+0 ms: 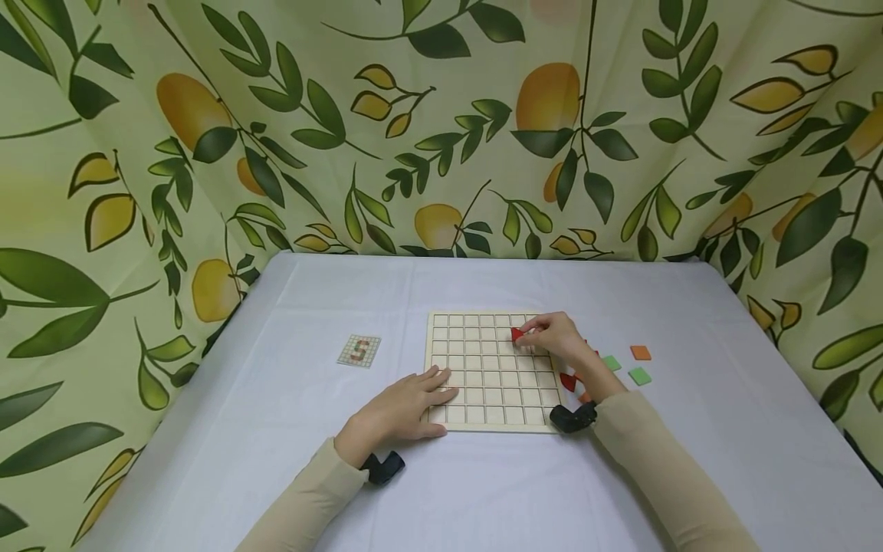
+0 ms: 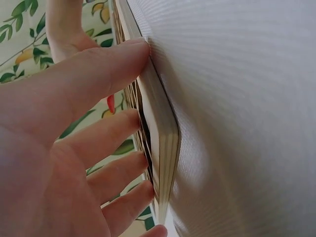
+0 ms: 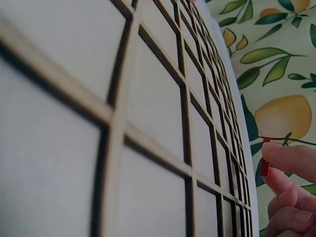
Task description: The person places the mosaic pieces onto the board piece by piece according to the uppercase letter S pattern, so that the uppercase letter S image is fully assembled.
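Observation:
A wooden grid board (image 1: pixel 493 395) with raised lines between square cells lies on the white-covered table. My left hand (image 1: pixel 405 406) rests on its near left corner, fingers spread over the cells; in the left wrist view the thumb (image 2: pixel 113 58) touches the board's edge. Above the far right part of the grid, my right hand (image 1: pixel 557 336) pinches a small red tile (image 1: pixel 516 335) between thumb and finger. The right wrist view has this red tile (image 3: pixel 265 169) edge-on, apart from the grid's surface. Part of the tile is hidden by the fingertips.
Several loose tiles lie right of the board, among them an orange tile (image 1: pixel 641 353), a green tile (image 1: pixel 639 376) and a red tile (image 1: pixel 568 382); the right forearm partly covers them. A small card (image 1: pixel 359 350) with a coloured grid pattern lies left of the board. A leaf-print curtain (image 1: pixel 441 153) stands behind.

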The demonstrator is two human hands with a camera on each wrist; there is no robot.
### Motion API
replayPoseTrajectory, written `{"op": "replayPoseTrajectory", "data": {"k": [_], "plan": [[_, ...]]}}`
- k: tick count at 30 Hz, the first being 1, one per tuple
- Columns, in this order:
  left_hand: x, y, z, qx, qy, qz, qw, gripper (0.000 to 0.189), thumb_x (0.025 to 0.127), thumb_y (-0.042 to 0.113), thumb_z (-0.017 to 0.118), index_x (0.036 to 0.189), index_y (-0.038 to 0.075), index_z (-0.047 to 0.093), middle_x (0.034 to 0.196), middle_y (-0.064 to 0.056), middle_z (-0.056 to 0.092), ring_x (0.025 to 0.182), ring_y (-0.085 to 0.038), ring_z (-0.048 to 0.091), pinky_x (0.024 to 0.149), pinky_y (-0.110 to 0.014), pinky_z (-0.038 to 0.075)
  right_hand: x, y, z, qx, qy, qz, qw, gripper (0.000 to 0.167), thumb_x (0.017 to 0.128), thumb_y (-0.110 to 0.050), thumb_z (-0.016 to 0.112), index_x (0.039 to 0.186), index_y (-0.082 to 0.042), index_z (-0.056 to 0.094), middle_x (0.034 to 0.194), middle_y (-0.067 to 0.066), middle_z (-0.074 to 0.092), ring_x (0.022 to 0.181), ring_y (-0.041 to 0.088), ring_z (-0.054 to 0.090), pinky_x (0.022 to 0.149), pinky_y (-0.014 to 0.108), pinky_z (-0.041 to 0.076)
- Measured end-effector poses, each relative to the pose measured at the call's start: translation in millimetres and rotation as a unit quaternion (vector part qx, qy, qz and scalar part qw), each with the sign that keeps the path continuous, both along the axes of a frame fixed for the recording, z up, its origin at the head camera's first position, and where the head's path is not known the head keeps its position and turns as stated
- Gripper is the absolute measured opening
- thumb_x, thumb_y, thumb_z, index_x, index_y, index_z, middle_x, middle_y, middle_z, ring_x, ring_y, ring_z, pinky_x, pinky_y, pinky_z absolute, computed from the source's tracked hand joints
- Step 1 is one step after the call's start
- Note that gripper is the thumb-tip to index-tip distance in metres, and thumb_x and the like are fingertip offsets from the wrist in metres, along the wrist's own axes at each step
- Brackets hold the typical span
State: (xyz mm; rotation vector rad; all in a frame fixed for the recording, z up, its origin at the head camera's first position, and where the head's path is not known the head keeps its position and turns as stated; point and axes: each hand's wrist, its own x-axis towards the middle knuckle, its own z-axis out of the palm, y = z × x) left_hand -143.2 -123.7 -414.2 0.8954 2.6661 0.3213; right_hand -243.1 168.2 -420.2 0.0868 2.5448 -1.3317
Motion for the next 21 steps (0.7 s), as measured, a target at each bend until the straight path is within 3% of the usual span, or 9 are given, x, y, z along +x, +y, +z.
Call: {"op": "replayPoseTrajectory", "data": {"k": [21], "plan": [[0.0,1.5,-0.1,0.001,-0.017,0.013,0.9998,0.064,0.088,0.038,0.067,0.146,0.021,0.044,0.161,-0.005,0.028,0.151,-0.025,0.025,0.122,-0.048,0.029,-17.8,-16,-8.8,0.014,0.011,0.01,0.9998,0.026,0.077,-0.015,0.079,0.096,0.002,0.073,0.076,-0.001,0.053,0.082,0.018,0.042,0.065,0.025,0.036]]}}
